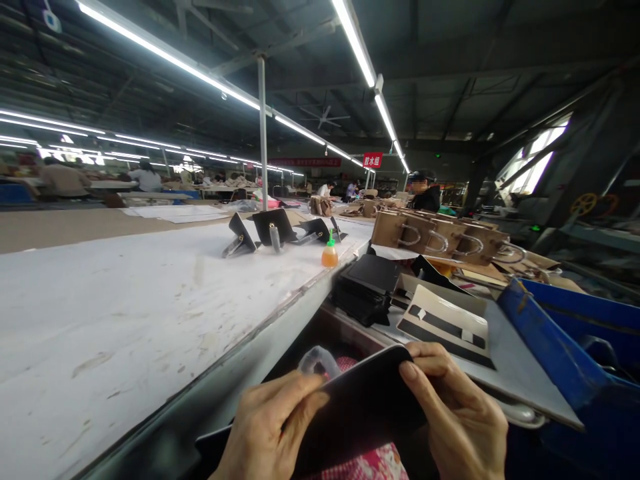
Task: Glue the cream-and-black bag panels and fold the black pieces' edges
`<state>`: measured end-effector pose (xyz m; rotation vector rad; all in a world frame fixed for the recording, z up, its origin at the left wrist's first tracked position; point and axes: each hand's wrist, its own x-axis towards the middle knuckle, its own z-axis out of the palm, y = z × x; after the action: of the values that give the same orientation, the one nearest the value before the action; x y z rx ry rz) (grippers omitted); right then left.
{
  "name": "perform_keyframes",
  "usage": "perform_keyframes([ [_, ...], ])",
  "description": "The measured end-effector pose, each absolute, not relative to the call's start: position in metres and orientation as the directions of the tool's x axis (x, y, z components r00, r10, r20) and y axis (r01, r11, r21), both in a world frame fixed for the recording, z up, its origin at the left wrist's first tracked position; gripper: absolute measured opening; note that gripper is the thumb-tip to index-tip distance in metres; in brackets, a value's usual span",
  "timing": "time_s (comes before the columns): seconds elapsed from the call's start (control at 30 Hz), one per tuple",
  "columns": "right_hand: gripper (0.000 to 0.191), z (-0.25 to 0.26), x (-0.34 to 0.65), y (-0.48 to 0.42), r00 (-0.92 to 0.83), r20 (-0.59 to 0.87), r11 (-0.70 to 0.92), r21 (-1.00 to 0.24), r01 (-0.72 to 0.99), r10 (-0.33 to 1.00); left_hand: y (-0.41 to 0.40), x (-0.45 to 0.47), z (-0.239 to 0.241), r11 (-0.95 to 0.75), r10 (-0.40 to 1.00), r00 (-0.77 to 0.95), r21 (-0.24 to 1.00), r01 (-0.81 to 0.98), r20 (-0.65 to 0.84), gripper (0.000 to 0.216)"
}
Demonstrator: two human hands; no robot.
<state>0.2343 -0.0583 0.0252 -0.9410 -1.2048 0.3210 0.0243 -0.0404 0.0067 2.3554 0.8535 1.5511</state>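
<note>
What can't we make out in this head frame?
- Black panel: lower edge hidden behind left hand and right hand; frame bottom cuts it off.
- Red sign: text too small.
- Distant people at left: blurred.
- Orange bottle: label too small.

The left hand (270, 427) and right hand (463, 417) run off the bottom edge at the wrists. They cover much of the flat black leather panel (360, 403), whose lower end is cut off too. Distant seated workers (63, 179) stay too blurred to make out.
</note>
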Motion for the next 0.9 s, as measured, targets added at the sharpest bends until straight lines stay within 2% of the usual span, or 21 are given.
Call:
perform_keyframes([
  [0.13, 0.019, 0.025, 0.234, -0.059, 0.311, 0.716, 0.625, -0.698, 0.350, 0.625, -0.041, 0.039, 0.012, -0.812, 0.574, 0.275, 0.493, 0.312, 0.771, 0.016],
  [0.3, 0.017, 0.025, 0.231, -0.061, 0.246, 0.788, 0.639, -0.606, 0.473, 0.565, -0.039, 0.055, 0.016, -0.787, 0.601, 0.234, 0.515, 0.341, 0.764, 0.011],
  [0.43, 0.013, 0.026, 0.233, -0.063, 0.181, 0.840, 0.673, -0.523, 0.524, 0.512, -0.038, 0.060, 0.013, -0.803, 0.563, 0.205, 0.470, 0.366, 0.801, 0.008],
  [0.5, 0.013, 0.027, 0.235, -0.064, 0.185, 0.800, 0.664, -0.582, 0.469, 0.571, -0.040, 0.059, 0.010, -0.792, 0.575, 0.188, 0.485, 0.370, 0.796, 0.011],
  [0.67, 0.026, 0.032, 0.239, -0.067, 0.187, 0.584, 0.549, -0.810, 0.206, 0.790, -0.048, 0.052, 0.006, -0.717, 0.675, 0.208, 0.562, 0.413, 0.708, 0.022],
  [0.9, 0.034, 0.042, 0.236, -0.068, 0.161, 0.523, 0.510, -0.853, 0.114, 0.837, -0.047, 0.051, 0.008, -0.785, 0.610, 0.286, 0.514, 0.345, 0.739, 0.038],
])
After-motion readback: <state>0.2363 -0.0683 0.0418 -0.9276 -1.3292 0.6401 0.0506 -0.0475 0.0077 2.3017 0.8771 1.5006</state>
